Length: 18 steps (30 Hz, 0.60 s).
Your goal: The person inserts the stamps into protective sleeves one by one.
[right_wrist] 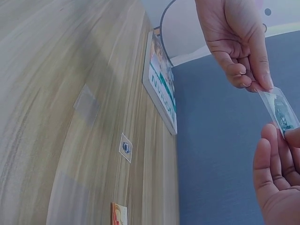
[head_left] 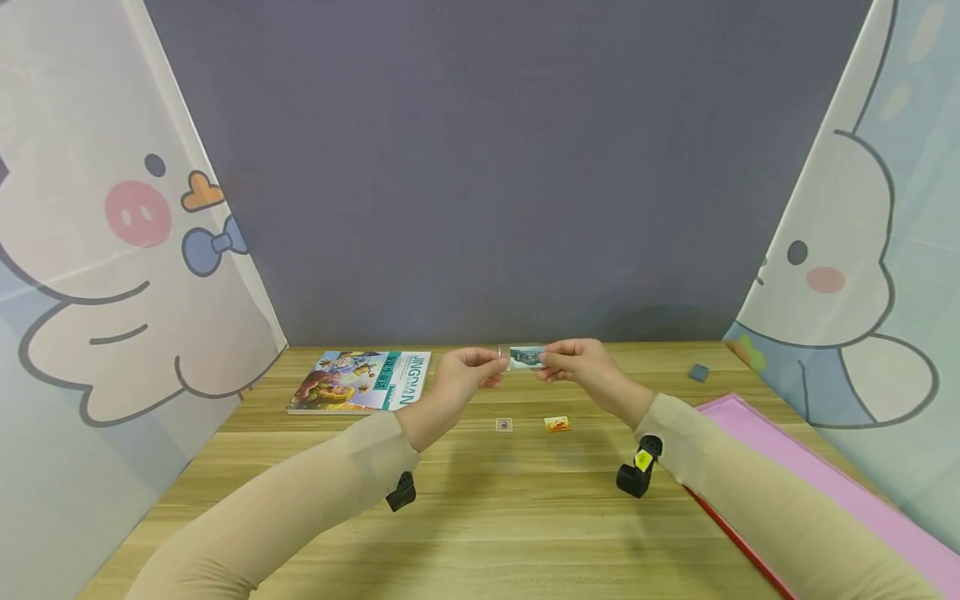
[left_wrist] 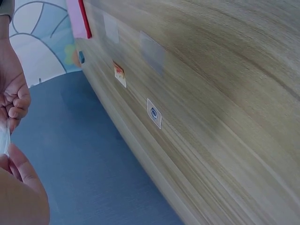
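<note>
Above the far part of the table, both hands hold a small clear plastic sleeve [head_left: 515, 358] with a teal, stamp-like picture [head_left: 527, 357] in it. My left hand [head_left: 462, 375] pinches the sleeve's left end between thumb and fingers. At the other end, my right hand [head_left: 588, 367] pinches the side where the picture lies; its thumb covers part of it in the right wrist view. Below them on the table lie a white-bordered stamp [head_left: 504, 425] with a round blue-purple design and an orange-yellow stamp [head_left: 557, 424]. Two more clear sleeves [left_wrist: 153, 52] rest nearer to me.
A picture-covered book [head_left: 360, 382] lies at the back left. Toward the back right is a small blue-grey block [head_left: 698, 372]. A pink folder-like item [head_left: 817, 492] with a red edge lies along the right, partly under the right sleeve. A dark panel [head_left: 480, 167] stands behind the table.
</note>
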Tool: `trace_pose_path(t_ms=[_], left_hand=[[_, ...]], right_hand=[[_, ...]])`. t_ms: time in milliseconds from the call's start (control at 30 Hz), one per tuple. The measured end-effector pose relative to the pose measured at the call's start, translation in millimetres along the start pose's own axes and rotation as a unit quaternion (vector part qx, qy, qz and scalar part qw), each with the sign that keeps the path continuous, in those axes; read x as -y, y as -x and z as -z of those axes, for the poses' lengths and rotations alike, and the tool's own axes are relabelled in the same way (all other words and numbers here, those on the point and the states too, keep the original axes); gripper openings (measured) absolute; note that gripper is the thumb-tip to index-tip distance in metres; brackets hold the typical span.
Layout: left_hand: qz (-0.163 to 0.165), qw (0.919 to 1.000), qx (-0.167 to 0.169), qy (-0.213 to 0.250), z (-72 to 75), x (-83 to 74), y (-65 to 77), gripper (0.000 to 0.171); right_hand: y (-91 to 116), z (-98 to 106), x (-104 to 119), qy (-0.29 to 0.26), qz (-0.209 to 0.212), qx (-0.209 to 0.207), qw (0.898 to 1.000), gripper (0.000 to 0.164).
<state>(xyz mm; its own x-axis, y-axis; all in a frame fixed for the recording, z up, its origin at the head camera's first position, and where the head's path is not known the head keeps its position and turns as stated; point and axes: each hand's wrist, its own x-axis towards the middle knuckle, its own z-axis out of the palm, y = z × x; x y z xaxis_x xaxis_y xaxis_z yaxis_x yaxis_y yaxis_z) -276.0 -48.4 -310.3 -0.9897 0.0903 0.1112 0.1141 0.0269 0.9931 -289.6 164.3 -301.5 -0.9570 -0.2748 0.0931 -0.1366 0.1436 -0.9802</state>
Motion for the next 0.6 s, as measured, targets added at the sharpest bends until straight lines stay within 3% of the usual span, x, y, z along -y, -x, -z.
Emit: trace_pose_path(t_ms=[600], left_hand=[[-0.005,0.9998,-0.015,-0.010,-3.5,-3.6,2.2,0.017]], right_hand=[[0.6,1.1,0.8,0.012,-0.008,-0.007,1.000,0.029]])
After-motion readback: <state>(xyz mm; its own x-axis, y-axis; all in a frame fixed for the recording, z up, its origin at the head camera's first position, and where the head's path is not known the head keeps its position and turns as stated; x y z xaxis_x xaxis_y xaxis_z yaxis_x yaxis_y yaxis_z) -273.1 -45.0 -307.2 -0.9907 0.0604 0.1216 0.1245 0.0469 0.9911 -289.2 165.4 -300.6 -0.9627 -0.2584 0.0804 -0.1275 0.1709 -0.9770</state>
